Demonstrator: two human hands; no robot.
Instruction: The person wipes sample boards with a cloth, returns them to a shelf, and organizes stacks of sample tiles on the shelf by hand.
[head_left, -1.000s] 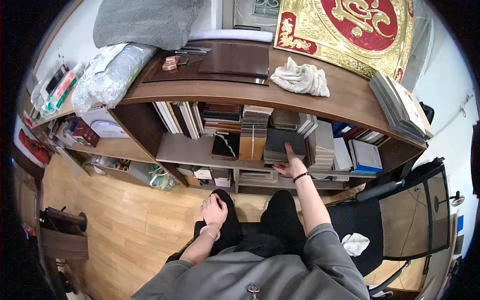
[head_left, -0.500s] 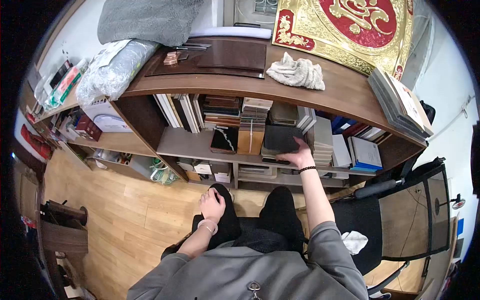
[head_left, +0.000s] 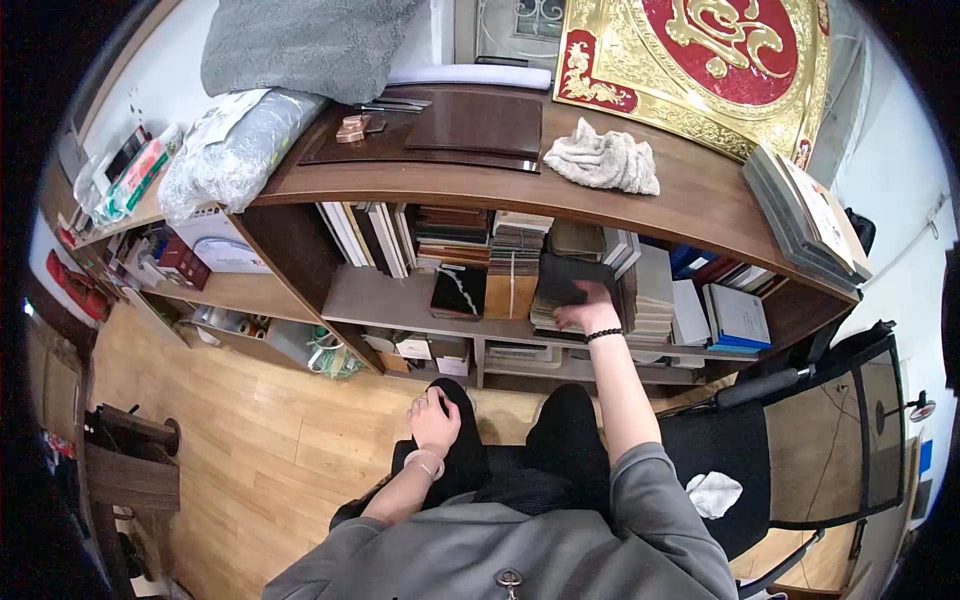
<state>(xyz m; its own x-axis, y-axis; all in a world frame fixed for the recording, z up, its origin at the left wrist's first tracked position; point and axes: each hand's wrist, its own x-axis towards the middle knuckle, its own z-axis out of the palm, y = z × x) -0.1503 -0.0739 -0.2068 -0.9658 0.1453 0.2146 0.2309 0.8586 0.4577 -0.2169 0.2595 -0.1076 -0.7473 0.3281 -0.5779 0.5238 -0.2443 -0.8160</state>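
Observation:
My right hand [head_left: 590, 308], with a dark beaded bracelet at the wrist, reaches into the shelf. Its fingers and thumb grip the front edge of a dark grey square sample board [head_left: 562, 275], tilted up off the stack of boards [head_left: 546, 312] below it. The fingertips are partly hidden. Left of that stack stand a tan-fronted pile of boards [head_left: 509, 296] and a black board with a white vein [head_left: 459, 290]. A stack of pale boards [head_left: 650, 295] is on the right. My left hand [head_left: 433, 420] lies on my left knee, fingers loosely apart, holding nothing.
The wooden shelf top [head_left: 400, 180] carries a crumpled cloth [head_left: 602, 160], a dark glossy panel [head_left: 475, 122], a wrapped bundle [head_left: 245, 140] and a gold-and-red plaque [head_left: 700, 70]. A black office chair [head_left: 715, 440] with a white cloth [head_left: 714, 494] stands at my right.
My right hand has closed on the dark board's front edge and raised that edge off the stack. My left hand has stayed on the knee. The view has shifted slightly.

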